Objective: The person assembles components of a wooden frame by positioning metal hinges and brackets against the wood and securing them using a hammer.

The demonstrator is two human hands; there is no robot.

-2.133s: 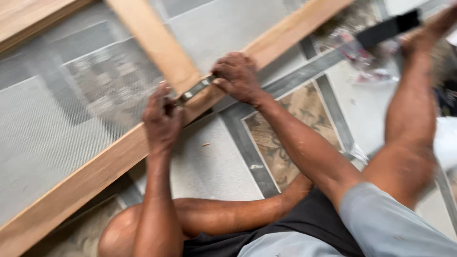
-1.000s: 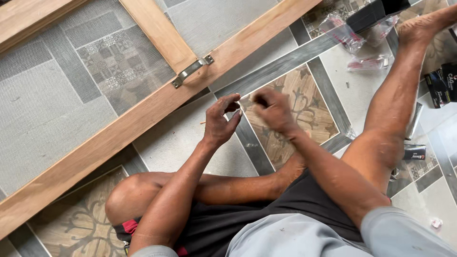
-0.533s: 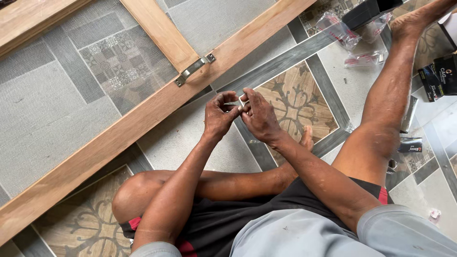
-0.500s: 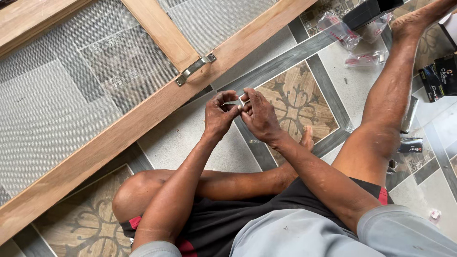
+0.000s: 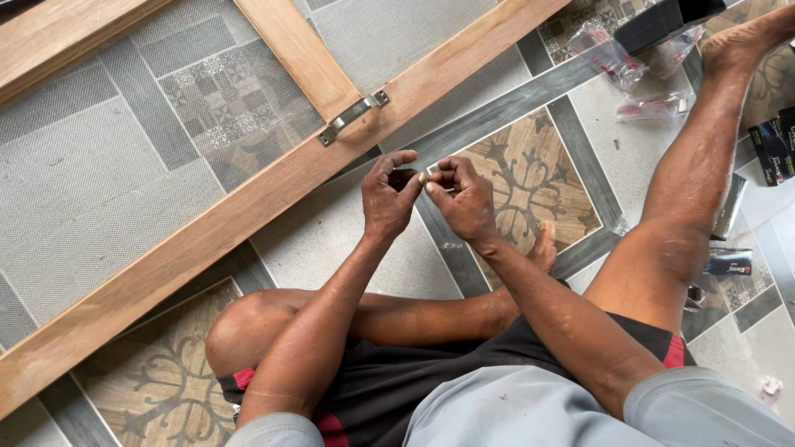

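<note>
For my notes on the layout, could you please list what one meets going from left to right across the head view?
Mesh panel → metal handle → left hand → right hand → clear plastic bags → outstretched leg → dark boxes.

Patterned grey and brown floor tiles in even daylight

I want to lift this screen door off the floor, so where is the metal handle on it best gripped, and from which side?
Grip the metal handle at its raised middle bar, not the two screwed-down ends. It lies slantwise on the wooden frame, bowed up from the wood, so fingers probably hook under best from above, across the bar. Both hands are off it, pinching something small.
</note>
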